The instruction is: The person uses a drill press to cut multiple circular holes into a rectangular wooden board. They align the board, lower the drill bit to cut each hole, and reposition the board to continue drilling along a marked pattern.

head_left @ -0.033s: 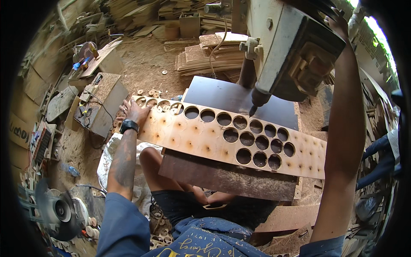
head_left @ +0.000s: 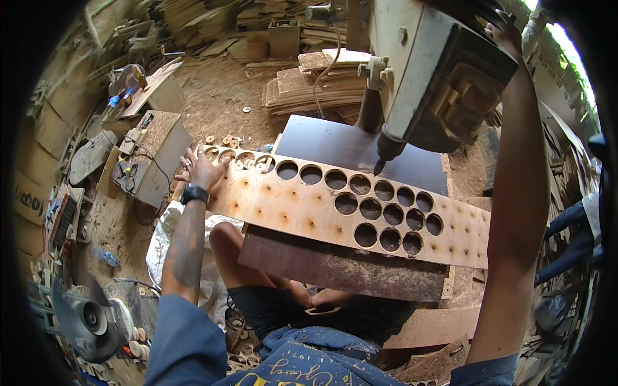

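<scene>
And there was the plywood board (head_left: 309, 206), slantwise across the dark worktop (head_left: 322, 138), its left end jutting out past the edge, the drill bit (head_left: 380, 166) poised close to its far edge! The left hand (head_left: 205, 170) had that jutting end in its grasp, thumb beside the row of round holes, a good station, well apart from the bit. Up top, the right hand (head_left: 505, 35) was at the dark handle (head_left: 483, 9) of the drill press (head_left: 412, 71); how tightly its fingers were wrapped, one couldn't tell.

Now for the finesse: plenty of dark spots remained uncut, and a clean cut looked to depend on getting one squarely under the tip before any pressure came on. That overhanging end called for a firm, level hold, or the board might tip or swing. Neighbouring holes left only slender strips of wood between them, so a slow, even feed seemed wisest, easing off near breakthrough. Whether tip met wood was hard to judge from above. Steady hands were everything here!
</scene>
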Demonstrator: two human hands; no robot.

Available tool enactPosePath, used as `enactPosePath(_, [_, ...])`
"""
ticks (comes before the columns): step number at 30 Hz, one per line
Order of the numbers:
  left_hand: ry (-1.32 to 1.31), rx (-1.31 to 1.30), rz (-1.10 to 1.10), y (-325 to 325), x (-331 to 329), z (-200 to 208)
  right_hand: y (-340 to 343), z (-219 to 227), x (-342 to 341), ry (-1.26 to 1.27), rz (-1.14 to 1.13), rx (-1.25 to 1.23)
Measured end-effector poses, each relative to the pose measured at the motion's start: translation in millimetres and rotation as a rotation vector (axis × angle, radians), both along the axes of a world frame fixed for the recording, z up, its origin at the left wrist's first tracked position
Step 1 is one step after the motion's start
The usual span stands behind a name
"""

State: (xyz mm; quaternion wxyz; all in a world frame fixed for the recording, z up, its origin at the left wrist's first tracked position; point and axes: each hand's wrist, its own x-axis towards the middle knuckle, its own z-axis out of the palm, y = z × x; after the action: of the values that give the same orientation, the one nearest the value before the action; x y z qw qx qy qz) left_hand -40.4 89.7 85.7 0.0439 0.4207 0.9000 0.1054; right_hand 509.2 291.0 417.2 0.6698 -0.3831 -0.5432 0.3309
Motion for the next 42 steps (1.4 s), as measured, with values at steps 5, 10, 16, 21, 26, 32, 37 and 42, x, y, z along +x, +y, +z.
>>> enactPosePath(5, [0.034,0.289,-0.508,-76.6,29.6,-23.7,12.3,-1.7,17.0,0.043,0.072,-0.001])
enactPosePath(10, [0.16,0.09,-0.94,-91.1,26.7,-21.3,28.1,3.7,30.0,0.071,0.344,0.078])
enactPosePath(16, [0.181,0.018,-0.838,-89.1,43.3,-11.4,-3.6,5.3,-12.0,0.028,-0.17,0.077])
enactPosePath(21, [0.206,0.1,-0.728,-81.8,82.4,-9.9,-44.8,12.3,-57.0,-0.047,-0.433,-0.004])
enactPosePath(26, [0.089,0.196,-0.652,-34.6,58.5,-7.5,-18.7,11.4,-27.0,-0.01,-0.418,-0.072])
enactPosePath(32, [-0.145,0.084,-0.113,-32.9,-40.8,-11.8,101.4,9.2,68.1,-0.246,0.169,0.019])
enactPosePath(37, [-0.261,0.12,-0.2,-8.1,-26.6,-29.2,102.3,8.5,75.7,-0.211,0.468,-0.006])
enactPosePath(42, [-0.312,0.165,-0.209,15.7,0.1,-32.0,23.3,8.1,12.1,-0.025,0.004,-0.013])
